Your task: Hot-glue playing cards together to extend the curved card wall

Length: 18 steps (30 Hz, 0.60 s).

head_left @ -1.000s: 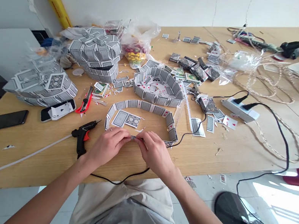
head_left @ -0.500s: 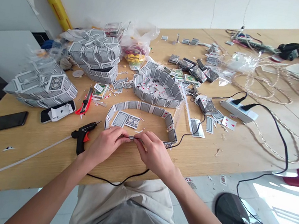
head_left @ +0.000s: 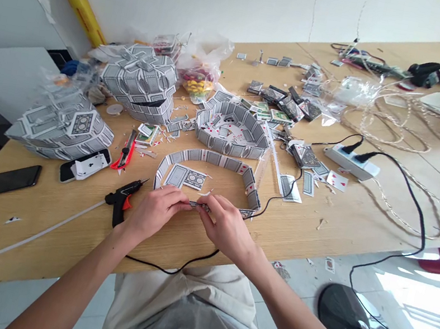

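A rounded ring of upright playing cards stands on the table before me, its near side between my fingers. My left hand pinches that near wall left of its middle. Close beside it, my right hand pinches the same wall, thumb and fingers almost meeting the left ones. Loose playing cards lie face down inside the ring. To the left of my left hand rests a black hot glue gun with an orange trigger and a long white glue stick behind it.
Behind the ring sits a heart-like card tray. Finished-looking card boxes fill the left side, near a red utility knife and a phone. A black cable runs to a power strip at right; card packs lie behind.
Both hands keep their pinch on the ring's near wall, with only a slight shift of the fingers. Nothing else has visibly moved.
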### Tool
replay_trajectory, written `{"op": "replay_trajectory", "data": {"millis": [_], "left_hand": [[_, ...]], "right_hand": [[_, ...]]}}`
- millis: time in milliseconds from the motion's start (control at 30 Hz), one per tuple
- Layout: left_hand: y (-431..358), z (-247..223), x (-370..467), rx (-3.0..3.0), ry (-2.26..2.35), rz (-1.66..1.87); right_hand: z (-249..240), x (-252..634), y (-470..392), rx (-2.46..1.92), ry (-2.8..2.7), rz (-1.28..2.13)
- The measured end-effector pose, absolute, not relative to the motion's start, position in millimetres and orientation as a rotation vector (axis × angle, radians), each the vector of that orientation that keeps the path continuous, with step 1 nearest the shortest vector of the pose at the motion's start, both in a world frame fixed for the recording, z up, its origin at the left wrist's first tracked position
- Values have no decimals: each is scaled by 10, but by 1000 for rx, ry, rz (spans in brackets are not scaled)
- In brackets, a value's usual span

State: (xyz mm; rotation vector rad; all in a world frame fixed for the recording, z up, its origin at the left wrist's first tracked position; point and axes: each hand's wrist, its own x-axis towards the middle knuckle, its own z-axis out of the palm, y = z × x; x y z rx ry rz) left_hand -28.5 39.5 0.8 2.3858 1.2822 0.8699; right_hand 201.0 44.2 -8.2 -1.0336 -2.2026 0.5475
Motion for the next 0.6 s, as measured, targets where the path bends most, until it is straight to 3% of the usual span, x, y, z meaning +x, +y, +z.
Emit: {"op": "replay_trajectory", "data": {"millis": [600], "left_hand": [[391,16,-316,2286,1344,847]], "right_hand": [[-85,1987,443,-993,-2195,498]]}}
